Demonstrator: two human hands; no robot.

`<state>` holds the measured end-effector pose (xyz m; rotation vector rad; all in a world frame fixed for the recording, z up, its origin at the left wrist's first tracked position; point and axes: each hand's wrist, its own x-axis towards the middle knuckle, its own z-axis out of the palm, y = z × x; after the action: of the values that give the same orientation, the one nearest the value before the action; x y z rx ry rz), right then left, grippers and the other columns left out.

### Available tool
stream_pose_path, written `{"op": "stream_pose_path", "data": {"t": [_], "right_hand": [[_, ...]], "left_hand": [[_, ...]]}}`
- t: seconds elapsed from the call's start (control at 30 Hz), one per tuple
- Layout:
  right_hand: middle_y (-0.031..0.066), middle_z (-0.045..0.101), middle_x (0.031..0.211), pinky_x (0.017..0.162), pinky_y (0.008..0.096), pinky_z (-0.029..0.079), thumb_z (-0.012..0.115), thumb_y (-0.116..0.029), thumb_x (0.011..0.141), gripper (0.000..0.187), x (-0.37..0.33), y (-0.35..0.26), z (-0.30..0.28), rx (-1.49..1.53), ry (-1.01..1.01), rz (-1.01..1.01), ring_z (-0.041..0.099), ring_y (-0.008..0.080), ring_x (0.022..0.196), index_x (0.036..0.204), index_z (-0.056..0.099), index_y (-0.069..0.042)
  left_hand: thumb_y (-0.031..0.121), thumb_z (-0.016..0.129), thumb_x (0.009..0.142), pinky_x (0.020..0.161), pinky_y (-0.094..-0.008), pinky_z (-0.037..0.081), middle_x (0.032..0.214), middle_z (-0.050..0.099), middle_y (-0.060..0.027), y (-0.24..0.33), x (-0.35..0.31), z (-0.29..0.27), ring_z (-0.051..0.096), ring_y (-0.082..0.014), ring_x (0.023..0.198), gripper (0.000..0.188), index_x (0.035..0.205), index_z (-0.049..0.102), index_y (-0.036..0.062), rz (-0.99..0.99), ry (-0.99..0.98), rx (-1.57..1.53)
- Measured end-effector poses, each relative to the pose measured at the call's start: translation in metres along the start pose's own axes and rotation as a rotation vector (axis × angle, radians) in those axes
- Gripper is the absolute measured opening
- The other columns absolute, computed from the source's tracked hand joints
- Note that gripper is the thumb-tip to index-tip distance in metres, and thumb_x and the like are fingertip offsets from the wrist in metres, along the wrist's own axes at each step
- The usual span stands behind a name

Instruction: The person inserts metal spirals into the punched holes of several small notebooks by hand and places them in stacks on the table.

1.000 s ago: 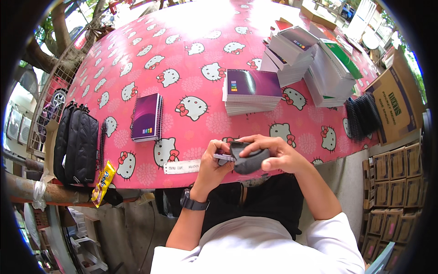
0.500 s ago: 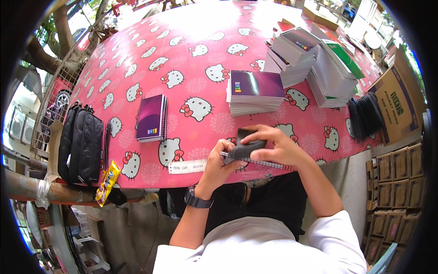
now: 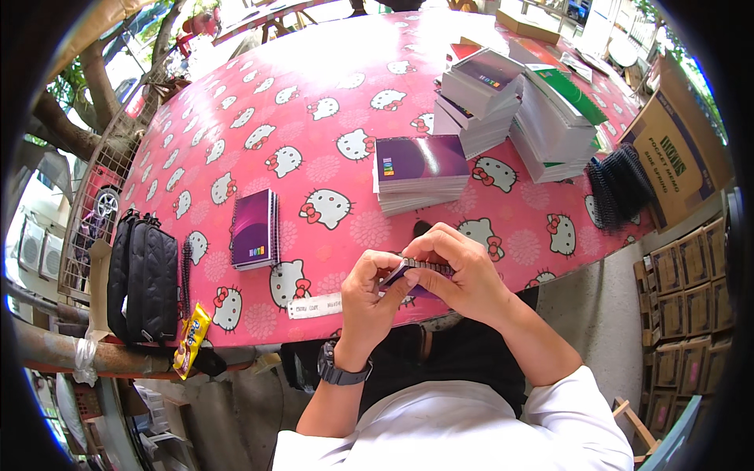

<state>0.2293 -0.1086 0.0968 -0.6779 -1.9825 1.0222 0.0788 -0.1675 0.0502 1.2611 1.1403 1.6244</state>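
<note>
Near the table's front edge, both my hands hold a small purple spiral notebook [image 3: 395, 274], its coil side turned up. My left hand [image 3: 367, 289] is closed round its left end, thumb along the cover. My right hand [image 3: 465, 275] pinches the coil edge with thumb and fingers; much of the notebook is hidden behind them. Just beyond my fingers lies a dark object [image 3: 424, 229], partly covered by the right hand. To the left rests a short stack of coil-bound purple notebooks [image 3: 255, 229]. Farther back stands a taller stack of purple-covered pads [image 3: 422, 169], with no coil showing.
More paper stacks [image 3: 550, 129] with purple and green covers stand at the back right. Black coils [image 3: 618, 187] lie beside a cardboard box [image 3: 677, 161]. On the left are a black bag [image 3: 145, 279], a yellow snack packet [image 3: 192, 339] and a white paper strip [image 3: 314, 306].
My right hand has let go of the dark block, and a dark object now lies behind my hands. The right fingers have moved onto the notebook's coil. The head view has shifted slightly.
</note>
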Motion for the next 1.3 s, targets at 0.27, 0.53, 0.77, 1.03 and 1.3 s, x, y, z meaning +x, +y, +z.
{"op": "stream_pose_path", "data": {"t": [0.27,0.53,0.77,1.03,1.3], "right_hand": [[0.0087,0.055,0.079,0.064,0.0356,0.047,0.073,-0.019,0.080,0.022,0.009,-0.011,0.000,-0.199,-0.074,-0.108,0.055,0.0251,0.074,0.086,0.058,-0.003],[0.0089,0.057,0.083,0.066,0.0371,0.048,0.067,-0.009,0.082,0.016,0.020,-0.001,0.014,-0.206,-0.122,-0.318,0.057,0.0267,0.079,0.091,0.057,-0.002],[0.0131,0.056,0.101,0.083,0.0394,0.046,0.069,-0.015,0.081,0.035,0.029,-0.001,0.011,-0.257,-0.202,-0.316,0.054,0.0312,0.096,0.110,0.052,-0.003],[0.0151,0.048,0.129,0.101,0.0448,0.033,0.077,-0.046,0.070,0.062,-0.008,0.069,-0.005,-0.757,-0.219,0.001,0.038,0.0375,0.122,0.115,0.059,-0.008],[0.0155,0.044,0.137,0.105,0.0503,0.034,0.077,-0.026,0.061,0.055,-0.022,0.081,-0.048,-0.659,0.011,0.118,0.037,0.0408,0.125,0.111,0.062,-0.008]], "left_hand": [[0.001,0.073,0.080,0.070,-0.0231,0.050,0.086,0.063,-0.0016,0.004,-0.005,-0.008,0.057,-0.0077,0.077,0.016,0.090,0.061,0.0021,0.072,0.027,0.014],[0.000,0.075,0.079,0.069,-0.0210,0.050,0.085,0.065,-0.0029,0.005,0.000,-0.024,0.058,-0.0056,0.076,0.017,0.090,0.061,0.0017,-0.020,0.053,-0.046],[0.004,0.075,0.079,0.064,-0.0208,0.049,0.087,0.067,-0.0022,0.012,0.005,-0.043,0.058,-0.0053,0.075,0.020,0.095,0.064,0.0035,0.051,0.081,0.114],[0.020,0.052,0.093,0.074,-0.0355,0.038,0.085,0.066,-0.0047,0.052,0.113,-0.185,0.057,-0.0205,0.081,0.017,0.090,0.067,0.0125,0.259,0.305,1.065],[0.040,0.046,0.096,0.104,-0.0599,0.018,0.136,0.048,-0.0028,-0.037,0.149,-0.240,0.035,-0.0253,0.130,0.031,0.116,0.061,0.0215,-0.052,0.069,1.535]]}}
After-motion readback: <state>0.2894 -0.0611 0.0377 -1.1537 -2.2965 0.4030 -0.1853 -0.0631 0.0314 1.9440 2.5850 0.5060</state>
